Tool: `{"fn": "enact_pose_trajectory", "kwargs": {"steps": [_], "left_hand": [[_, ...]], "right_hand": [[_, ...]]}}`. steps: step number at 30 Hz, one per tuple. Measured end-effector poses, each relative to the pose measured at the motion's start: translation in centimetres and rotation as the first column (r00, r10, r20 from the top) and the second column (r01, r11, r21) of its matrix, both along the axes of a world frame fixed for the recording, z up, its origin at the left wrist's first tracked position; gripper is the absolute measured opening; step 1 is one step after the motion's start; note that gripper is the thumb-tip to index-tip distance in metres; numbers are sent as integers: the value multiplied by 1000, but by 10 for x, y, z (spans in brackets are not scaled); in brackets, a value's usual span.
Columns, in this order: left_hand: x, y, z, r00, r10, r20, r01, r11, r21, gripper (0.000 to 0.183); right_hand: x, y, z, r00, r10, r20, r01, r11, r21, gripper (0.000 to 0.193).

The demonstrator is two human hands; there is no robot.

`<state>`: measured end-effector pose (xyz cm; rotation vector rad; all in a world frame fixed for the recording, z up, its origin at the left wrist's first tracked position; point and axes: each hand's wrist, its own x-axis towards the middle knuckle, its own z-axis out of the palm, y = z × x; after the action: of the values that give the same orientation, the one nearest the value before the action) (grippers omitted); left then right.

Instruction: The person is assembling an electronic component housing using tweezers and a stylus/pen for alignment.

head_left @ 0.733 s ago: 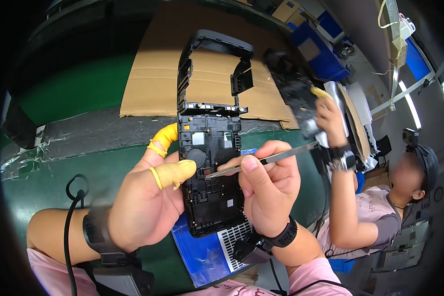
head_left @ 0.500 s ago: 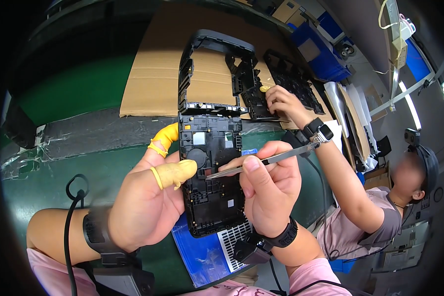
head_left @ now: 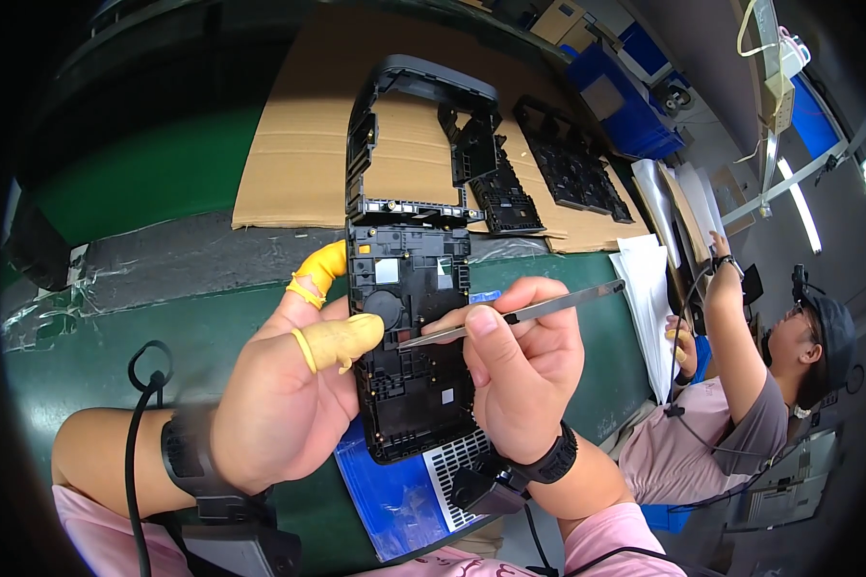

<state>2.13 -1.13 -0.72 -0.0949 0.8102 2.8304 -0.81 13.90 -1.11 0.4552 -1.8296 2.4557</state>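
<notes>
My left hand (head_left: 284,385), with yellow finger cots on its thumb and a finger, is closed on the left edge of a black plastic housing (head_left: 419,409). The housing is tilted up, with an open frame at its far end and a ribbed lower part carrying small white squares and a round disc. My right hand (head_left: 524,370) pinches metal tweezers (head_left: 553,305). Their tips rest at the middle of the housing, near my left thumb. Whether anything tiny sits between the tips I cannot make out.
More black housings (head_left: 573,168) lie on a cardboard sheet (head_left: 298,163) at the far side of the green table (head_left: 164,332). Papers (head_left: 645,298) stand at the right, near a co-worker (head_left: 712,413). A blue bin (head_left: 621,101) stands far right. Under my hands is a blue box (head_left: 390,510).
The co-worker's hand has left the black housing on the cardboard and drawn back to the right. My hands, the tweezers and the held housing have barely moved.
</notes>
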Motion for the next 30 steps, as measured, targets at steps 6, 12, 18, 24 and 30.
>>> {"fn": "enact_pose_trajectory", "kwargs": {"steps": [6, 12, 18, 24, 30], "left_hand": [[-3, 5, -5, 1000, -8, -8, 6, 978, -211, 55], [-6, -1, -11, 997, 9, -79, -30, 960, -278, 48], [-72, -61, -11, 940, 209, -270, -323, 800, -506, 26], [-126, -210, -55, 922, 384, -42, -322, 704, -633, 38], [-144, -167, -26, 602, 318, -732, -595, -433, -677, 40]], "right_hand": [[-2, 8, -6, 994, 93, -62, -96, 994, -43, 21], [-2, 13, 5, 991, 32, -128, -42, 996, -79, 19], [-14, 67, 42, 888, -347, -301, 294, 933, -209, 12], [-25, 96, 6, 905, -380, -193, 341, 917, -206, 12], [-41, 102, -5, 958, -283, -48, 270, 944, -189, 18]]}}
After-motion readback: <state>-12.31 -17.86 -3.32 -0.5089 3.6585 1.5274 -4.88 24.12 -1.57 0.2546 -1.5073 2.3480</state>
